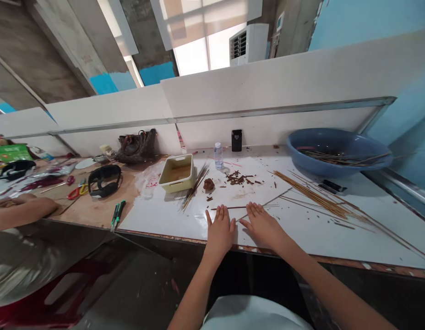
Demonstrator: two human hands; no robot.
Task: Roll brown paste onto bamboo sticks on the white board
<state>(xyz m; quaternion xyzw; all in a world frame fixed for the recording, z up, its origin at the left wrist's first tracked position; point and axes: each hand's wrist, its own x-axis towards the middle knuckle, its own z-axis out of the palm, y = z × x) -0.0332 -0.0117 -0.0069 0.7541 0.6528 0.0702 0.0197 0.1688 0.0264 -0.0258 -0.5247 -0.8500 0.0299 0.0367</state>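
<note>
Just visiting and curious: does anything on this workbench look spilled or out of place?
Brown crumbs lie scattered over the white board beside a brown lump, which looks like a spill. Loose thin sticks also fan out untidily across the board, below the blue basin.

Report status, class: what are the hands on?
Left hand, right hand flat on white board, over thin brown stick. Loose sticks to the right. Brown lump, crumbs beyond, not touching.

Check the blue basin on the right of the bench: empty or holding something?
Holding something: the blue basin has a loose pile of thin brown sticks lying inside it, a few ends reaching past its rim.
</note>
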